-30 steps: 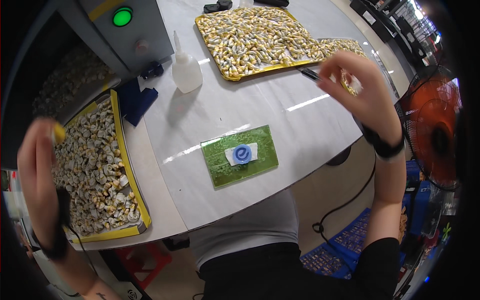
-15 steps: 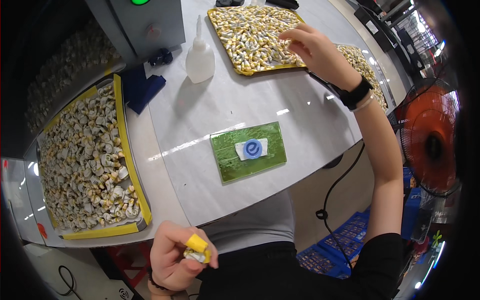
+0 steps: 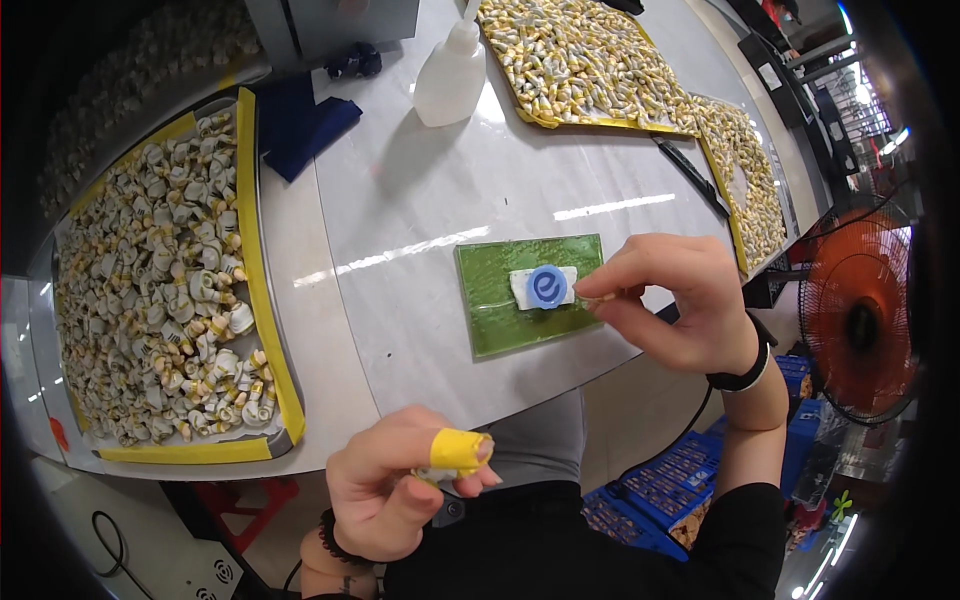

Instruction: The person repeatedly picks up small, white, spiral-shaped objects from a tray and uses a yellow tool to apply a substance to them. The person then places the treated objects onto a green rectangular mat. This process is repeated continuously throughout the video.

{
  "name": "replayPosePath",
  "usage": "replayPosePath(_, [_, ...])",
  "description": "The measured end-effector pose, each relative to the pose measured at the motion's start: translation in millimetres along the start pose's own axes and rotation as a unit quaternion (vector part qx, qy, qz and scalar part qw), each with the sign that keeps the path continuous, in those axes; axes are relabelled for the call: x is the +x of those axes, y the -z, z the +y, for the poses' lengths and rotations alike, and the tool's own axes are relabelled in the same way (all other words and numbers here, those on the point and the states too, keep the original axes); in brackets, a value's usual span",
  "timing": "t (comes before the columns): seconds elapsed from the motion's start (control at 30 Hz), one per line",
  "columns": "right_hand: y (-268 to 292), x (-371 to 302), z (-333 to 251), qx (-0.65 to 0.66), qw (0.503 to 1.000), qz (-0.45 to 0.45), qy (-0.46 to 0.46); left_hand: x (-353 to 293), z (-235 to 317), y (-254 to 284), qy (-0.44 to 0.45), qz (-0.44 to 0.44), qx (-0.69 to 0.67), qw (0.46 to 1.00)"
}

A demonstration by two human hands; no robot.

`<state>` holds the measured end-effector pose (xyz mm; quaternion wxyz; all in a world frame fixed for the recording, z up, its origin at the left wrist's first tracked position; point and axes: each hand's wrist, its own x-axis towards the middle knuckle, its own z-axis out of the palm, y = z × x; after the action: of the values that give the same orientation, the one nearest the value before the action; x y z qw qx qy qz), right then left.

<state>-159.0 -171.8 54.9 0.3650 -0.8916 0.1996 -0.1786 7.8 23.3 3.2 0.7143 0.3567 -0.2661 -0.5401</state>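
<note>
My left hand (image 3: pixel 400 485), with yellow tape around one finger, is closed on a small white-and-yellow piece (image 3: pixel 432 476), mostly hidden under that finger. A tiny pale piece (image 3: pixel 603 297) shows at the pinched fingertips of my right hand (image 3: pixel 680 300), too small to name. Those fingertips are just right of a round blue cap-like dish (image 3: pixel 547 287) with a dark curved mark. It sits on a white pad (image 3: pixel 520 292) on a green rectangular plate (image 3: pixel 485 330).
Left stands a yellow-edged tray (image 3: pixel 285 400) of white curled pieces. At the back are a squeeze bottle (image 3: pixel 450 85), navy cloth (image 3: pixel 310 135), and trays of small white-and-yellow pieces (image 3: pixel 580 65) (image 3: pixel 750 170). A black pen-like tool (image 3: pixel 692 177) lies beside them; an orange fan (image 3: pixel 860 310) stands right.
My right hand has come back from the far tray to the blue dish, its fingers now pinched. My left hand, still holding its piece, has shifted right and slightly up.
</note>
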Motion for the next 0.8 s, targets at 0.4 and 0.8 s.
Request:
replayPosePath(0.4, [3, 9, 0, -0.108, 0.990, -0.074, 0.044, -1, 3, 10, 0.117, -0.052, -0.148, 0.981])
replayPosePath(0.8, [-5, 16, 5, -0.216, 0.964, -0.079, 0.130, 2, 2, 13, 0.184, -0.044, -0.204, 0.960])
